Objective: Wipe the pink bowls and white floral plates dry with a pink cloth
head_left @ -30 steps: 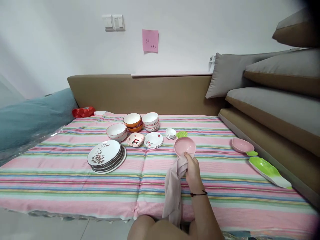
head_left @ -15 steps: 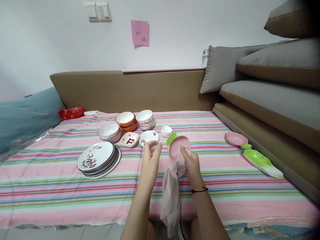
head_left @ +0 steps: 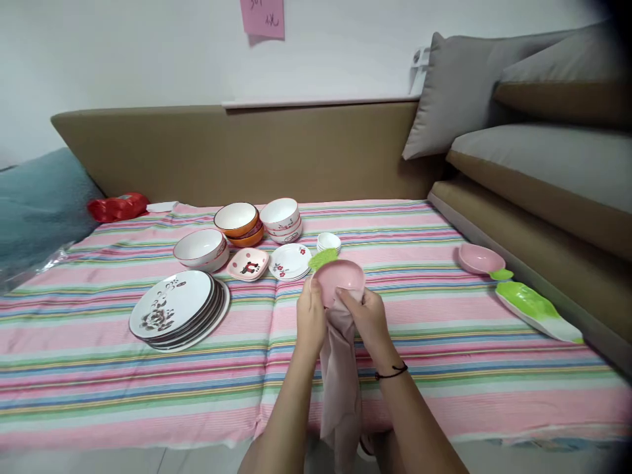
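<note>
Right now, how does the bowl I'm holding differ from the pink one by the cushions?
The held bowl is between your left hand and right hand; the other bowl rests on the striped sheet. A pale cloth touches the held bowl, not the other bowl. Both are pink with green tabs.
</note>
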`<state>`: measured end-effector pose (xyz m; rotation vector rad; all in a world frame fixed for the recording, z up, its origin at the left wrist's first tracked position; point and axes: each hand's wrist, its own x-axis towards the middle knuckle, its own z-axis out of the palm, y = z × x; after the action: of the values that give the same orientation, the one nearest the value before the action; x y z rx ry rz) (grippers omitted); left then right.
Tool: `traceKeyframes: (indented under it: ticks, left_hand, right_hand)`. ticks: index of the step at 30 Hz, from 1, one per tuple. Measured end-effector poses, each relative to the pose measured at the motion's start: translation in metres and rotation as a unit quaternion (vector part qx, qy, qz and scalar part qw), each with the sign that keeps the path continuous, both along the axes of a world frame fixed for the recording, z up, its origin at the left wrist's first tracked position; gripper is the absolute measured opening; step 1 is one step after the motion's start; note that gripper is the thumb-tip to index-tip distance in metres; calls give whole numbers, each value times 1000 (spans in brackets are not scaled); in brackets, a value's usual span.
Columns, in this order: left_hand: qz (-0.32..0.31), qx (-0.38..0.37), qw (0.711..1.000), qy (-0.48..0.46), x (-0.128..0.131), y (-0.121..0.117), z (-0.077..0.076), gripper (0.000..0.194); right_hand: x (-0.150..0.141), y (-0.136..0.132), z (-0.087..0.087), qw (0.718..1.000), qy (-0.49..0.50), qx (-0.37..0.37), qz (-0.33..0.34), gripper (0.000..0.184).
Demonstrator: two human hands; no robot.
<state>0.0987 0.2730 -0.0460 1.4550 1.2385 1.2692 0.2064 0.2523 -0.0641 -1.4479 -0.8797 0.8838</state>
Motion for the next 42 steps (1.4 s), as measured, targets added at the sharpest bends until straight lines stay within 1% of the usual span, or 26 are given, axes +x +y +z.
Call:
traceKeyframes:
  ticks: [2, 3, 6, 10, 13, 15, 17, 18, 20, 22, 23, 25, 27, 29, 30, 32, 33, 35, 37, 39, 42]
  left_hand:
    - [-18, 21, 999, 39, -4, -4, -3, 45]
    - [-26, 19, 998, 57, -6, -5, -4, 44]
    - [-34, -15, 995, 88, -10, -7, -9, 44]
    - [-39, -62, 996, 56, -10, -3, -13, 41]
    - [-55, -97, 994, 8, -6, -2, -14, 36]
    - [-48, -126, 991, -23, -2, -2, -14, 39]
    - [-34, -149, 986, -64, 0, -3, -16, 45]
    - [-29, -161, 982, -92, 1, -3, -16, 47]
    - [-18, -184, 971, -149, 0, -3, -17, 48]
    - [5, -206, 959, -196, -2, -2, -16, 48]
    - [18, -214, 953, -213, -3, -1, -15, 48]
    - [37, -223, 945, -237, -7, 0, -14, 47]
    - [43, -213, 946, -240, -10, 2, -12, 43]
    - [39, -188, 959, -208, -15, 3, -11, 35]
    - [37, -172, 969, -171, -18, 3, -10, 29]
    - [29, -131, 989, -54, -23, 3, -9, 15]
    - [28, -108, 994, 12, -25, 2, -9, 9]
    - [24, -72, 990, 119, -28, 1, -7, 3]
    - [19, -63, 982, 177, -28, 0, -4, 5]
    - [14, -73, 974, 213, -25, -3, -2, 7]
    - [2, -80, 969, 234, -20, -8, 1, 10]
  right_hand:
    - [-2, 3, 0, 997, -43, -32, -51, 41]
    - [-2, 4, -1, 995, -62, -42, -66, 41]
    - [-2, 6, -2, 987, -124, -40, -89, 41]
    - [1, 8, -5, 970, -208, -9, -124, 39]
    - [1, 10, -5, 963, -222, 29, -150, 31]
    - [1, 11, -4, 969, -194, 53, -141, 29]
    - [-2, 12, -3, 982, -136, 59, -119, 36]
    - [-4, 12, -2, 989, -94, 57, -103, 39]
    - [-8, 12, -1, 996, 21, 61, -64, 43]
    - [-11, 12, 1, 987, 139, 79, -16, 41]
    - [-13, 11, 3, 979, 182, 87, 9, 39]
    - [-15, 11, 5, 970, 220, 92, 41, 36]
    - [-15, 11, 7, 974, 200, 82, 70, 35]
    - [-14, 11, 5, 985, 128, 69, 95, 33]
    - [-13, 11, 3, 991, 75, 61, 97, 30]
    - [-11, 11, -3, 996, -41, 38, 72, 25]
    - [-10, 11, -6, 994, -89, 25, 52, 26]
    - [-8, 11, -11, 989, -147, -2, 14, 31]
    - [-7, 11, -14, 986, -161, -28, -18, 35]
    - [-7, 11, -14, 987, -146, -52, -39, 36]
    - [-8, 12, -14, 993, -95, -65, -31, 38]
